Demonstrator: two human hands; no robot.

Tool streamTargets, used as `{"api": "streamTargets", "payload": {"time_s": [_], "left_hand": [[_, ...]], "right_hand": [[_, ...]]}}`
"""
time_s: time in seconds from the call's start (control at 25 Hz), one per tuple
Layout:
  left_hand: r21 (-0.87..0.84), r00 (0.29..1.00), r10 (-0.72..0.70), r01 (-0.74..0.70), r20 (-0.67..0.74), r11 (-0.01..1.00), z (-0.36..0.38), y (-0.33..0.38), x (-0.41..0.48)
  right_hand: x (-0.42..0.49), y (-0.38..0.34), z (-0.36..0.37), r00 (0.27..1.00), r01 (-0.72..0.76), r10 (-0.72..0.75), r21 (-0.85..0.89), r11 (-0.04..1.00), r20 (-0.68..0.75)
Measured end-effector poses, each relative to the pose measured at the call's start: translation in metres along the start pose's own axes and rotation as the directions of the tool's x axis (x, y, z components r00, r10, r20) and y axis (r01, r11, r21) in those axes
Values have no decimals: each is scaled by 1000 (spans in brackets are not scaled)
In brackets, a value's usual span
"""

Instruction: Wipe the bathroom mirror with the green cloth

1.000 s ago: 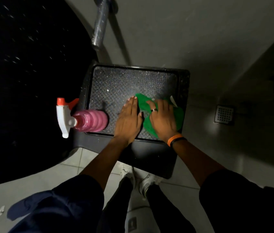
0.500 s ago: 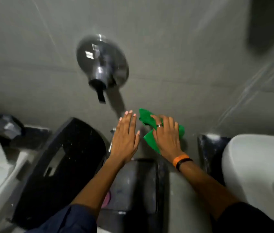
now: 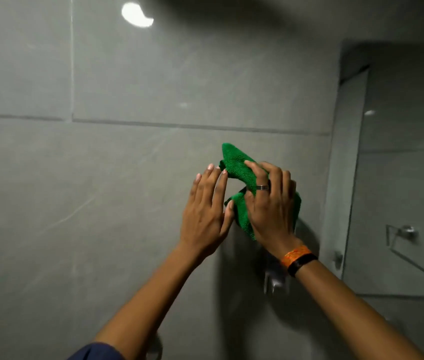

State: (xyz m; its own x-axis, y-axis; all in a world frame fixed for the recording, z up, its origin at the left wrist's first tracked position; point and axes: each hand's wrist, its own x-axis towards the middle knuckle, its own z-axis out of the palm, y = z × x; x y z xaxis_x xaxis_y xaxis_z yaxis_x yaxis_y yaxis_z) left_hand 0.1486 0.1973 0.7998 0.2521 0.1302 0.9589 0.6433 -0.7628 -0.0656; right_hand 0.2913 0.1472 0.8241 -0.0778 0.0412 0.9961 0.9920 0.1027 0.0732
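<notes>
A folded green cloth [image 3: 239, 167] is held up in front of the grey tiled wall at mid-frame. My right hand [image 3: 270, 206], with a ring and an orange and black wristband, grips it from the right. My left hand [image 3: 205, 211] is beside it with fingers spread, its fingertips touching the cloth's left edge. The mirror [image 3: 400, 178] hangs on the wall at the far right, apart from both hands, and reflects a towel holder.
Large grey wall tiles [image 3: 101, 203] fill the left and centre. A light glare [image 3: 135, 15] shows at the top. A metal fitting [image 3: 275, 281] sits on the wall just below my right wrist.
The view has swung up from the black bin lid and spray bottle to the wall. Both hands rose with the green cloth, now lifted off the lid and held in the air.
</notes>
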Motion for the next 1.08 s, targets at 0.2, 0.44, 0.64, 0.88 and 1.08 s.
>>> {"api": "streamTargets", "payload": {"time_s": [0.2,0.44,0.64,0.88,1.08], "left_hand": [[-13,974,148,-152,-173,988,20,11,111],[-37,964,177,-188,-198,982,51,30,170],[17,968,210,-210,-138,978,86,33,187],[119,955,273,-260,-116,958,108,56,225],[175,956,276,-256,-103,951,118,72,243]], "right_hand": [[102,70,-10,972,12,-54,-182,983,-229],[206,163,-5,986,-75,18,-346,935,-165],[207,211,16,993,86,-52,-336,938,109],[194,226,15,989,145,-136,-286,947,52],[206,245,12,995,98,-99,-198,975,3]]}}
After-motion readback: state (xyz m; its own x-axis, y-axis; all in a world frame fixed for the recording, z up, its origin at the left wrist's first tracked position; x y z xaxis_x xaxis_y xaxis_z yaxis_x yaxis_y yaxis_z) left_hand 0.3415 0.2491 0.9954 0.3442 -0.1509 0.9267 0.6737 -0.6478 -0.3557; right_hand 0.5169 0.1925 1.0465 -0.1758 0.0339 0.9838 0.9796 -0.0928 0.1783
